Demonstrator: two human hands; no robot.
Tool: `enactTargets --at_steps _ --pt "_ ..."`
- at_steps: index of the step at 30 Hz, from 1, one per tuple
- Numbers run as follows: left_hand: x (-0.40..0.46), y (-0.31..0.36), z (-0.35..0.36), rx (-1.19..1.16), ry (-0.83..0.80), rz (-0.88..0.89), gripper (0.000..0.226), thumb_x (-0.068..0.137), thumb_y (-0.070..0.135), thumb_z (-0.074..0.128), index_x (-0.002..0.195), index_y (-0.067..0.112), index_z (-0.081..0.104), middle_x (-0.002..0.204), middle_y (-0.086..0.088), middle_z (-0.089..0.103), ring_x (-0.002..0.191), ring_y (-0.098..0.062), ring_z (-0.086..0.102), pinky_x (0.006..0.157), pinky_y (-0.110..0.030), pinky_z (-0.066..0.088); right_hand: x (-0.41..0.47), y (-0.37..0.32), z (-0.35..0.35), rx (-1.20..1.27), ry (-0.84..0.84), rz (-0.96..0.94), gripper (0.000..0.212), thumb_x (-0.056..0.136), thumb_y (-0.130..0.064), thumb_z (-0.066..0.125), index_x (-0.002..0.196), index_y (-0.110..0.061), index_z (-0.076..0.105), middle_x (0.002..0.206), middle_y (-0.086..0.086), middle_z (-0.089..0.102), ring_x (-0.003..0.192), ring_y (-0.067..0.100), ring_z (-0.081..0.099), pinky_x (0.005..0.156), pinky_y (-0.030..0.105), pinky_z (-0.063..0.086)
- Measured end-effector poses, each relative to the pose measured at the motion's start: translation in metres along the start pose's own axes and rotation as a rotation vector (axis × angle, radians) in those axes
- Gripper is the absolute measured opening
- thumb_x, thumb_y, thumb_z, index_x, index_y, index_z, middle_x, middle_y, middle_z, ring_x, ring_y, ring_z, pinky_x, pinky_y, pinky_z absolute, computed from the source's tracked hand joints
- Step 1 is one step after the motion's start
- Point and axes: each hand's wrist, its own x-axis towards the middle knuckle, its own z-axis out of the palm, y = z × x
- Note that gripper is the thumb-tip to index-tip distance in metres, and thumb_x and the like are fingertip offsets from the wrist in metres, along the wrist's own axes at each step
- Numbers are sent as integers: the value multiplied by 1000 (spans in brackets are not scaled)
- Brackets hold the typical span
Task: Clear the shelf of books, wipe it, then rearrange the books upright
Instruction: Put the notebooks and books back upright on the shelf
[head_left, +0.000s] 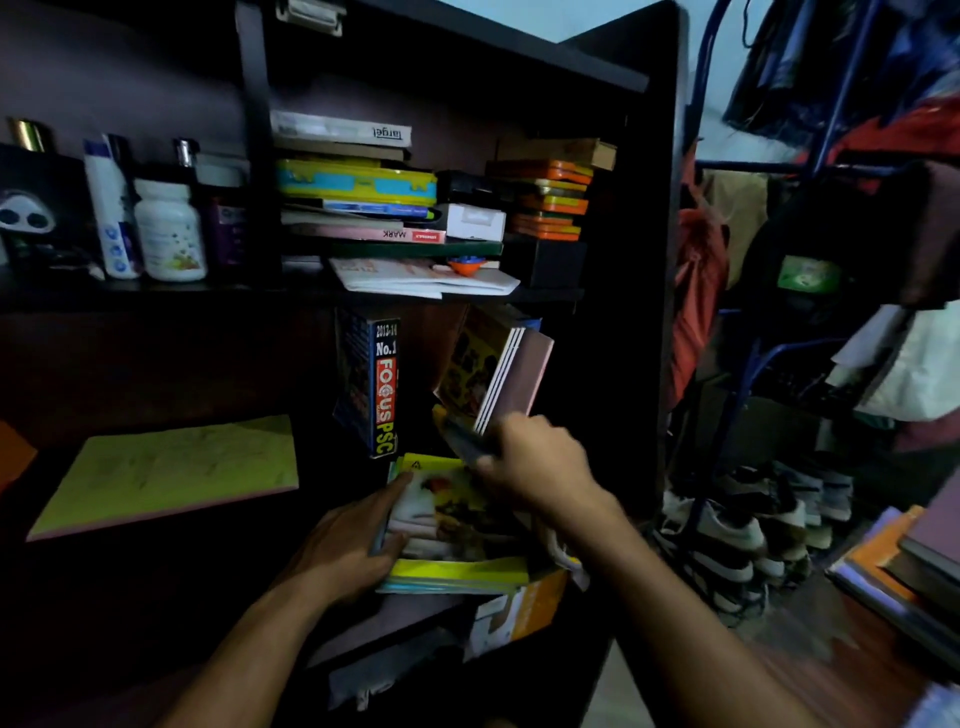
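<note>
A thick book (371, 387) stands nearly upright in the lower shelf bay (613, 364); its spine reads "2013-14", "No.1" and "FOCUS PSC". On the shelf above, a flat pile (358, 182) has a white spine reading "target" and a pink one reading "MARK", both upside down. Beside that pile sits a stack of orange tins (550, 200). To the left stand two white bottles (169, 231); their labels are too blurred to read.

The right hand (537, 460) has its grip curled round the bottom of a few thin books (498, 364), which lean tilted in the bay, just right of the thick book. The left hand (343, 551) holds the left edge of a flat stack of books (452, 525) below, fingers over the top cover, thumb hidden. How many books are in the stack I cannot tell.

A yellow-green pad (166, 473) lies flat on the left. Shoes (743, 525) line the floor at right, under hanging clothes (698, 291).
</note>
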Motion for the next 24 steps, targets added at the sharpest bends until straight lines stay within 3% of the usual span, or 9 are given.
enactTargets --at_steps 2,5,9,12,16,20,24 --pt "-1 -1 3 -16 23 4 84 78 69 26 155 36 33 159 12 36 145 -13 38 113 -20 28 -3 34 -11 199 165 120 28 87 -36 60 110 -23 65 107 9 70 99 33 67 76 37 50" --pt "0 -3 6 -55 32 -9 69 84 59 36 148 36 46 158 19 34 146 -8 35 115 -20 26 -16 80 -4 499 351 233 21 86 -23 63 107 -25 58 100 2 70 89 25 66 75 39 54" --pt "1 -2 4 -66 24 -14 63 86 55 42 147 38 46 157 22 33 145 -6 35 111 -14 23 -28 109 31 559 267 186 28 93 -16 65 108 -24 42 100 -3 63 85 17 64 70 39 57" --pt "1 -3 5 -39 17 -10 61 90 55 41 149 40 43 157 25 29 146 -5 33 111 -14 21 -24 121 43 631 407 255 30 97 -16 61 114 -27 38 106 5 64 92 29 65 73 43 56" --pt "5 -8 10 21 3 33 78 83 71 21 154 41 34 154 33 15 148 1 24 118 -19 18 -10 121 54 669 604 332 30 99 -12 55 120 -22 36 108 7 62 90 29 61 74 42 52" --pt "7 -12 15 30 25 66 85 80 73 9 154 40 32 155 31 12 148 6 18 118 -20 16 21 110 74 746 522 396 38 101 -12 51 135 -17 35 112 11 63 86 24 58 72 33 45" --pt "8 -12 16 77 28 63 84 78 72 2 154 43 25 155 33 7 146 11 13 119 -19 14 55 98 91 828 491 358 37 101 -11 52 133 -18 35 108 4 58 92 27 62 73 33 47"
